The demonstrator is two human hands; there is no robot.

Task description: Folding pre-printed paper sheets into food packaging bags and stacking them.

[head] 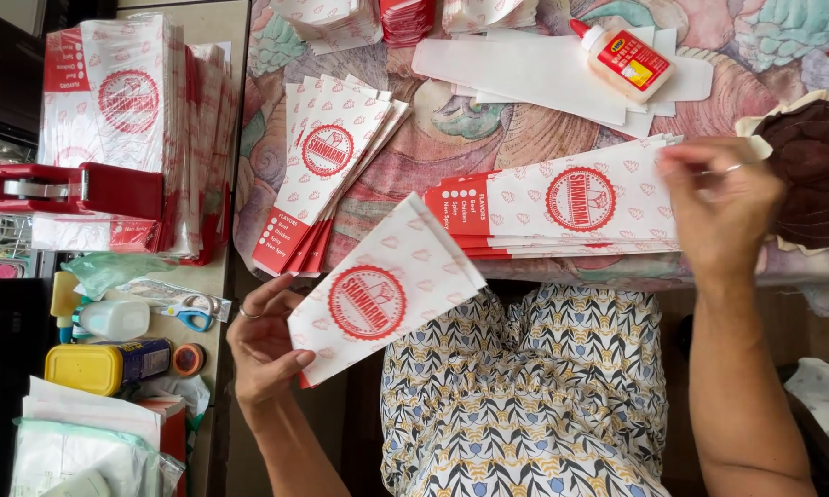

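Observation:
My left hand (265, 342) grips one white paper sleeve with a red round stamp (382, 287) by its lower corner, held above my lap. My right hand (720, 210) rests on the right end of a fanned stack of the same sleeves (562, 207) lying along the table's near edge, fingers pinched at the top sheet. A second fanned stack of sleeves (327, 170) lies to the left on the patterned tablecloth.
A glue bottle (624, 57) lies on plain white paper sheets (525, 69) at the back. A tall bundle of sleeves (125, 129), a red tape dispenser (65, 189), scissors (192, 313), a yellow tin (106, 364) and other bottles crowd the left side shelf.

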